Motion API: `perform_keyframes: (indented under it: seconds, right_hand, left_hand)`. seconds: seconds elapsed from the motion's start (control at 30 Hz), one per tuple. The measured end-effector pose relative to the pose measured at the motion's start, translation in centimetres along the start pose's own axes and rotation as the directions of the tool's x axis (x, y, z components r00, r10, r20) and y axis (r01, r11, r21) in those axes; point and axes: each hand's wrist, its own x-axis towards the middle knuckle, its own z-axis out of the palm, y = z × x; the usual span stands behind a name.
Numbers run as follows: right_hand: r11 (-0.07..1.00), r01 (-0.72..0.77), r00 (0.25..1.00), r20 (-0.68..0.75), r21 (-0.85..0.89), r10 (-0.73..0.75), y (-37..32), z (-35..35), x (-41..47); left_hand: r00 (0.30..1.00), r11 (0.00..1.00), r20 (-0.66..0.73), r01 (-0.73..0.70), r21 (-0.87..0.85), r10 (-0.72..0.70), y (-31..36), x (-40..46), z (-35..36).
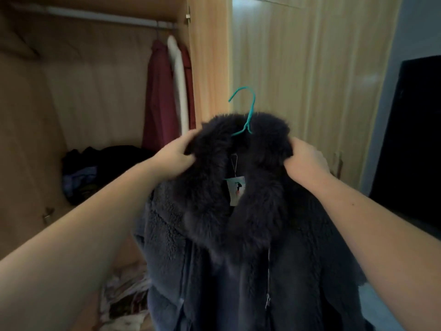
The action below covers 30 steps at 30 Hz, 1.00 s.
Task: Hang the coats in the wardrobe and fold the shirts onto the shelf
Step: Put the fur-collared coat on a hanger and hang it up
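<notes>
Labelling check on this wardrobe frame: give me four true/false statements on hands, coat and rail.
1. Both hands grip the dark fluffy fleece coat at its collar. True: left hand, right hand.
2. The teal wire hanger is hooked on the metal wardrobe rail. False: its hook is free, in front of the door.
3. Garments already hang on the rail. True: a maroon garment and a white one.
4. The coat has no tag. False: a pale paper tag hangs inside.

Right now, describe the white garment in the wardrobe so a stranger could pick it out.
Look inside the open wardrobe to the rail across its top. At the rail's right end hang three garments; the white garment is the narrow pale one between two dark red garments.
</notes>
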Motion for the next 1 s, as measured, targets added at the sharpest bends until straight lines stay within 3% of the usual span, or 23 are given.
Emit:
perform_keyframes:
  seconds: [0.07, 0.13, 0.23, 0.3, 0.33, 0.43, 0.53, 0.63, 0.8, 1.0]
  right_hand:
    - [0.995, 0.047, 0.995, 0.08, 0.085, -0.054, -0.5, 2.3, 1.8]
    - [0.965, 0.126, 0.964, 0.2, 0.229, -0.173, -1.2, 4.3, 4.0]
    - [0.869, 0.268, 0.795, 0.414, 0.416, -0.443, -2.7, 5.5, 6.1]
    - [0.8, 0.316, 0.717, 0.423, 0.51, -0.553, -3.6, 6.1, 6.9]
    - [0.779, 0.333, 0.712, 0.399, 0.531, -0.577, -4.0, 6.7, 7.3]
    - [0.72, 0.315, 0.768, 0.279, 0.619, -0.576, -5.7, 8.8, 8.6]
    - [0.724, 0.35, 0.831, 0.16, 0.594, -0.533, -7.8, 10.8, 10.2]
    - [0.767, 0.354, 0.867, 0.121, 0.535, -0.484, -9.7, 12.9, 12.9]
    - [0.814, 0.389, 0.896, 0.03, 0.432, -0.444, -13.5, 14.4, 18.0]
    - [0.841, 0.384, 0.913, -0.018, 0.382, -0.408, -19.4, 18.4, 23.4]
  left_hand:
    - [0.998, 0.957, -0.02, 0.07, 0.28, -0.067, -2.0, 1.0, 0.2]
    - [0.993, 0.961, -0.045, 0.114, 0.254, -0.105, -3.6, 1.8, -0.2]
    - [0.981, 0.969, -0.184, 0.105, 0.223, -0.064, -4.8, 2.5, -0.6]
    - [0.961, 0.956, -0.277, 0.102, 0.275, -0.022, -5.4, 2.3, -0.6]
    - [0.948, 0.951, -0.317, 0.114, 0.286, -0.018, -6.0, 2.4, -0.7]
    - [0.92, 0.908, -0.381, 0.233, 0.349, -0.091, -7.4, 2.5, -1.4]
    - [0.911, 0.845, -0.392, 0.309, 0.437, -0.13, -8.9, 3.4, -2.4]
    - [0.898, 0.876, -0.419, 0.304, 0.374, -0.133, -11.3, 4.0, -2.7]
    - [0.921, 0.919, -0.339, 0.289, 0.266, -0.192, -16.6, 4.2, -4.2]
    - [0.88, 0.907, -0.433, 0.332, 0.259, -0.198, -23.7, 6.3, -8.6]
